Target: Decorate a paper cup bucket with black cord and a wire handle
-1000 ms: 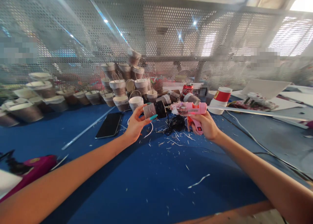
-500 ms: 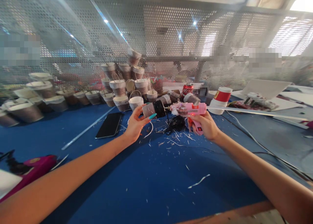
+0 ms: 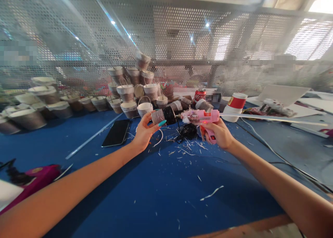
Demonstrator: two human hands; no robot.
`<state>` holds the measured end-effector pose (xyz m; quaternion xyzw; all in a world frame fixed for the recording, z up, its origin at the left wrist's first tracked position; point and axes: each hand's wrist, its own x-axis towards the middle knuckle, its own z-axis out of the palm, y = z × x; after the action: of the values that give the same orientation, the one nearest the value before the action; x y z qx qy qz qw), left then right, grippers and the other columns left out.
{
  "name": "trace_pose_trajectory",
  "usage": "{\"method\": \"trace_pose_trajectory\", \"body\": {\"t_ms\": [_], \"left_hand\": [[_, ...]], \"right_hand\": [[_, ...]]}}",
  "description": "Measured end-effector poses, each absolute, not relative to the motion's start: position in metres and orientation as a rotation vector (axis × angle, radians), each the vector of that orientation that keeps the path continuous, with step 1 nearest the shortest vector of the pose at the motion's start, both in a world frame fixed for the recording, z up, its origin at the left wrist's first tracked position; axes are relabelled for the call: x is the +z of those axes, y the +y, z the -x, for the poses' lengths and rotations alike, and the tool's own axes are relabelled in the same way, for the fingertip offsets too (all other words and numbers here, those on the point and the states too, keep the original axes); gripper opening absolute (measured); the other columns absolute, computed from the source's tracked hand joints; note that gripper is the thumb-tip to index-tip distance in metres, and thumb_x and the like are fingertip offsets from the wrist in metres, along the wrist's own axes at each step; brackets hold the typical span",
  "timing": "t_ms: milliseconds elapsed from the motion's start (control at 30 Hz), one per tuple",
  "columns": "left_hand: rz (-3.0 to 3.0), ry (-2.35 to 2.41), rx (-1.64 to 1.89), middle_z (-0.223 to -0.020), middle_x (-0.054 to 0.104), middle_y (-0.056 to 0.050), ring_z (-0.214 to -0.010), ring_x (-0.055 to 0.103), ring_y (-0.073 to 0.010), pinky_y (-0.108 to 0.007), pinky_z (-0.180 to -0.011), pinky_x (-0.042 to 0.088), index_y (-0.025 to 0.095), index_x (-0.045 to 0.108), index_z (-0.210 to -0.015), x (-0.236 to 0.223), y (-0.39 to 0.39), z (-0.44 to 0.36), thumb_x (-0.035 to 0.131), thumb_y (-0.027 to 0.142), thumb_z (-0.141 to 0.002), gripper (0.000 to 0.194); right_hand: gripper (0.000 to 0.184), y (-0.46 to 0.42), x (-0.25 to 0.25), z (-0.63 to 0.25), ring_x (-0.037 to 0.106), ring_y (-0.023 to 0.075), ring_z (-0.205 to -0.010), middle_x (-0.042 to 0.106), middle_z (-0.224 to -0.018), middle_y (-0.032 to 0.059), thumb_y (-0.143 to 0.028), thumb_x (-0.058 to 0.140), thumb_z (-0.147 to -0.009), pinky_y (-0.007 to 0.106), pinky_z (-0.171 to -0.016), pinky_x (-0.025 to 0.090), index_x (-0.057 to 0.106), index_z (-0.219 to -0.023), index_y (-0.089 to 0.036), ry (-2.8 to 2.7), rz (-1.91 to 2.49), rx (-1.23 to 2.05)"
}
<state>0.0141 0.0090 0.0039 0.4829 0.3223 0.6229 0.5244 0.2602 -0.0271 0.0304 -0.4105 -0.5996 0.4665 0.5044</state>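
Observation:
Between the fingers and thumb of my left hand (image 3: 144,131) is a small cup (image 3: 160,116), tipped on its side, wrapped in greyish cord with a black band (image 3: 169,115) at its right end. My right hand (image 3: 219,133) grips a pink hot glue gun (image 3: 206,116) by its handle. Its nozzle points left, at or very close to the black band; I cannot tell whether they touch. A long clear glue stick (image 3: 265,118) juts out of the gun's back. Below the gun, a tangle of black cord (image 3: 187,132) lies on the blue table (image 3: 156,182).
Several wrapped little buckets (image 3: 125,93) are stacked at the back left. A phone (image 3: 116,133) and another glue stick (image 3: 91,139) lie left of my hand. A red can (image 3: 199,94) and stacked paper cups (image 3: 236,104) stand behind. Cables (image 3: 281,154) cross the right side.

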Motion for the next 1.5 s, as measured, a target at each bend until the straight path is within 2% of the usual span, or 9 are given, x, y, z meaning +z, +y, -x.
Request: {"method": "trace_pose_trajectory", "body": {"t_ms": [300, 433, 567, 633, 800, 933, 1067, 1267, 1500], "left_hand": [[-1.137, 0.763, 1.497, -0.107, 0.06, 0.001, -0.085, 0.061, -0.0132, -0.027, -0.074, 0.051, 0.025, 0.058, -0.102, 0.005, 0.009, -0.014, 0.08, 0.014, -0.052, 0.056], [-1.138, 0.759, 1.507, -0.107, 0.06, 0.0, -0.086, 0.062, -0.0145, -0.03, -0.078, 0.052, 0.025, 0.059, -0.101, 0.003, 0.01, -0.014, 0.08, 0.015, -0.053, 0.054], [-1.157, 0.748, 1.494, -0.108, 0.062, -0.001, -0.087, 0.063, -0.0166, -0.033, -0.079, 0.053, 0.025, 0.06, -0.102, 0.002, 0.01, -0.013, 0.08, 0.018, -0.054, 0.053], [-1.155, 0.751, 1.483, -0.107, 0.063, -0.001, -0.088, 0.063, -0.0167, -0.032, -0.079, 0.053, 0.025, 0.061, -0.102, 0.002, 0.009, -0.012, 0.08, 0.019, -0.055, 0.052], [-1.145, 0.742, 1.456, -0.106, 0.064, 0.001, -0.089, 0.063, -0.0165, -0.031, -0.078, 0.053, 0.028, 0.063, -0.103, 0.003, 0.009, -0.012, 0.079, 0.019, -0.056, 0.05], [-1.174, 0.71, 1.406, -0.106, 0.065, -0.001, -0.09, 0.063, -0.0182, -0.031, -0.075, 0.053, 0.026, 0.063, -0.103, 0.002, 0.009, -0.011, 0.077, 0.02, -0.058, 0.047], [-1.243, 0.683, 1.309, -0.108, 0.064, -0.002, -0.09, 0.063, -0.0196, -0.031, -0.074, 0.054, 0.027, 0.063, -0.103, 0.002, 0.008, -0.012, 0.076, 0.021, -0.059, 0.046], [-1.238, 0.706, 1.27, -0.109, 0.064, -0.004, -0.093, 0.063, -0.0216, -0.032, -0.074, 0.054, 0.025, 0.064, -0.103, 0.002, 0.006, -0.013, 0.077, 0.02, -0.058, 0.047], [-1.273, 0.697, 1.263, -0.105, 0.064, -0.002, -0.087, 0.063, -0.0186, -0.031, -0.075, 0.053, 0.026, 0.063, -0.104, 0.001, 0.007, -0.013, 0.076, 0.02, -0.06, 0.046]], "right_hand": [[0.024, -0.026, 0.028, -0.262, 0.036, 0.0078, -0.026, 0.05, -0.042, -0.0019, -0.039, 0.055, -0.07, 0.023, -0.026, 0.026, 0.05, -0.055, -0.02, -1.5, 0.999, 1.123], [0.027, -0.028, 0.03, -0.265, 0.038, 0.0093, -0.034, 0.05, -0.048, -0.0002, -0.042, 0.051, -0.076, 0.025, -0.033, 0.03, 0.051, -0.06, -0.021, -1.547, 1.063, 0.801], [0.018, -0.037, 0.043, -0.266, 0.055, 0.023, -0.063, 0.056, -0.071, 0.0091, -0.036, 0.049, -0.077, 0.036, -0.054, 0.042, 0.054, -0.079, -0.018, -1.655, 1.576, 0.072], [0.028, -0.039, 0.048, -0.267, 0.057, 0.0333, -0.078, 0.056, -0.087, 0.0196, -0.032, 0.048, -0.077, 0.044, -0.063, 0.042, 0.052, -0.095, -0.011, -1.634, 1.91, -0.073], [0.046, -0.031, 0.044, -0.277, 0.041, 0.0502, -0.107, 0.042, -0.112, 0.0368, -0.027, 0.054, -0.071, 0.058, -0.077, 0.036, 0.047, -0.106, 0.003, -1.457, 2.287, -0.147], [0.037, -0.028, 0.042, -0.275, 0.035, 0.0441, -0.112, 0.044, -0.113, 0.0284, -0.025, 0.051, -0.073, 0.06, -0.084, 0.03, 0.049, -0.104, -0.005, -1.629, 1.851, -0.262], [0.026, -0.034, 0.041, -0.258, 0.045, 0.0243, -0.097, 0.054, -0.106, 0.0108, -0.033, 0.043, -0.082, 0.042, -0.083, 0.038, 0.052, -0.102, -0.019, -1.923, 1.236, 0.303], [0.042, -0.033, 0.021, -0.244, 0.049, 0.0145, -0.077, 0.057, -0.1, 0.0062, -0.031, 0.059, -0.076, 0.03, -0.067, 0.04, 0.043, -0.113, -0.019, -1.969, 1.006, 0.849], [0.032, -0.026, 0.016, -0.243, 0.035, 0.0082, -0.052, 0.042, -0.058, -0.0043, -0.048, 0.053, -0.08, 0.024, -0.049, 0.029, 0.048, -0.069, -0.018, -2.026, 1.006, 0.984]]}}
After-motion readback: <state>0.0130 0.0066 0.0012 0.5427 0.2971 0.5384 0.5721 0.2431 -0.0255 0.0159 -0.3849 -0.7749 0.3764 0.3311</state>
